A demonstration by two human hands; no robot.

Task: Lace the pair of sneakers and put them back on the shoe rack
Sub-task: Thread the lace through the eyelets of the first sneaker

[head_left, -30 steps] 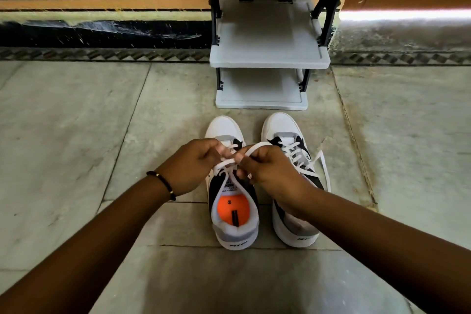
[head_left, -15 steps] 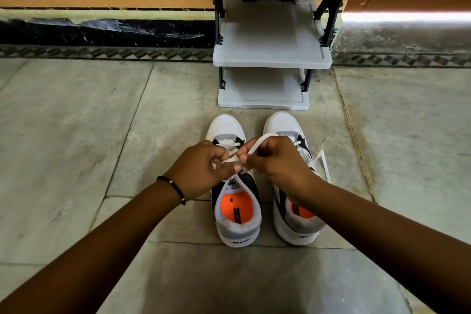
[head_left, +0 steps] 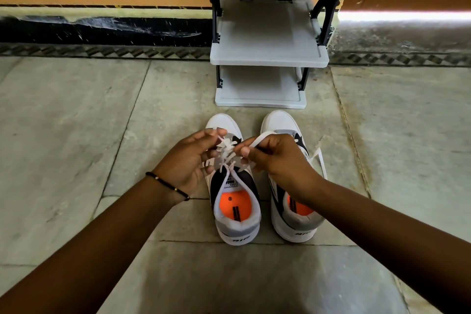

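At frame centre, the lace ends (head_left: pixel 225 146) of the left sneaker (head_left: pixel 233 186) are pinched by the left hand (head_left: pixel 190 162) and right hand (head_left: pixel 276 158); the knot appears unfinished. The right sneaker (head_left: pixel 290 186) seems laced. The shoe rack (head_left: pixel 269 58), upper centre, is empty.

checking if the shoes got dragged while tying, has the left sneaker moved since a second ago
No. The left sneaker sits on the same floor joint as before, toe just short of the shoe rack; only the camera shifted.

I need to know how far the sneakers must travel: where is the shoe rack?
In the head view the shoe rack stands top centre against the wall, just beyond the toes of the two sneakers on the floor.
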